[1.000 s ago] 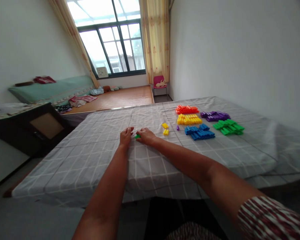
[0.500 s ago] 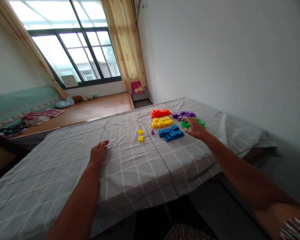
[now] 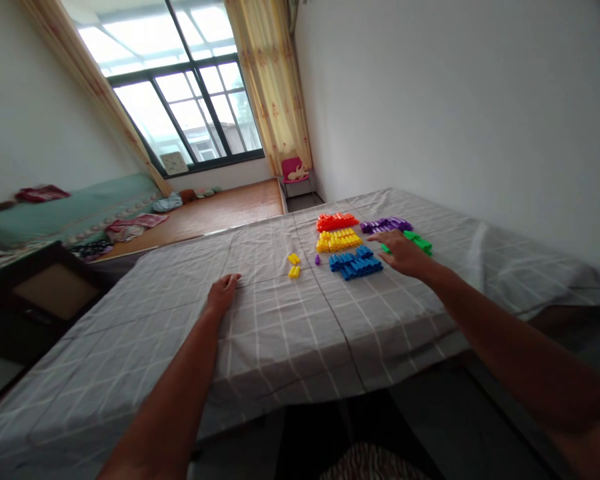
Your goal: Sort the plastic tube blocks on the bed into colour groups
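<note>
My right hand [image 3: 401,253] hovers at the green plastic pieces [image 3: 420,244], its fingers stretched out and its thumb apart. I see nothing between them; the hand hides part of the green group. A pile of blue pieces [image 3: 356,264] lies just left of it. Behind are purple pieces [image 3: 387,225], and further left yellow pieces [image 3: 339,241] and orange-red pieces [image 3: 336,221]. My left hand [image 3: 223,293] rests on the cloth with its fingers loosely extended, holding nothing visible. Nearest to it are small loose yellow pieces [image 3: 294,272] and a single purple piece [image 3: 317,259].
A grey checked cloth [image 3: 275,333] covers the table, its front edge hanging near my body. A white wall [image 3: 455,120] runs along the right. Beyond stand a wooden platform [image 3: 235,205], a pink chair [image 3: 293,167] and a window; a dark cabinet [image 3: 35,300] is at left.
The whole view has shifted, so the table contents appear further right. My right hand stays by the green pieces, with more of them showing on its right. My left hand remains on the cloth.
</note>
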`<state>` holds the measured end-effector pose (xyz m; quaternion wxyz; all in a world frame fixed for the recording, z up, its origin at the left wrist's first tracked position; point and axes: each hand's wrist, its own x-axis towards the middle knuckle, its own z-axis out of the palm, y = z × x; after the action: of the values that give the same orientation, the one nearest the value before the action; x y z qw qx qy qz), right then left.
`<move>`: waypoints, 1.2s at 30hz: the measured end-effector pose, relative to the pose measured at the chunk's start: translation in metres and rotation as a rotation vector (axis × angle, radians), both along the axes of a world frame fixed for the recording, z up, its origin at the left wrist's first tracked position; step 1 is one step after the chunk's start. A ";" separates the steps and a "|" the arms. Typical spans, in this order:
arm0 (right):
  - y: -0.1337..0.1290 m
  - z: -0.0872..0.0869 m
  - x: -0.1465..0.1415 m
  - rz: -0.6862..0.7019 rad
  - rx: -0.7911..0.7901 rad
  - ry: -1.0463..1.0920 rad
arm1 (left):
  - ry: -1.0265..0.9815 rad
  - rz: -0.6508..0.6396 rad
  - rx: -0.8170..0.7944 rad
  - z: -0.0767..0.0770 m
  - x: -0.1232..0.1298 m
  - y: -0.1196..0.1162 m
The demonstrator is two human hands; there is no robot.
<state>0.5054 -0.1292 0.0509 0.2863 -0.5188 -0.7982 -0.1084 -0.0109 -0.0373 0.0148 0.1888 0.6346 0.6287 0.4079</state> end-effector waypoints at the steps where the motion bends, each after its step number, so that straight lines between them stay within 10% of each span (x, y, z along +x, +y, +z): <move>1: 0.005 0.008 -0.014 0.055 -0.004 0.010 | 0.042 -0.035 -0.029 0.005 0.002 0.001; 7: 0.065 0.040 -0.049 -0.061 -0.017 0.215 | 0.224 -0.282 -0.013 0.037 0.049 0.008; 16: 0.080 -0.008 -0.030 -0.095 0.251 0.223 | 0.513 -0.596 0.145 0.025 0.176 0.013; 27: 0.071 0.015 0.002 -0.230 0.506 0.659 | 0.638 -0.570 0.109 0.012 0.229 0.018; 32: 0.074 0.025 0.027 -0.353 0.645 0.960 | 0.490 -0.466 0.157 0.038 0.243 0.038; 36: 0.081 0.025 0.048 -0.435 0.702 1.126 | 0.417 -0.539 0.200 0.058 0.302 0.061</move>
<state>0.5533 -0.0479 0.0757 0.7790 -0.5210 -0.3241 -0.1293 0.2907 0.0242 0.0725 0.0942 0.8626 0.4206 0.2647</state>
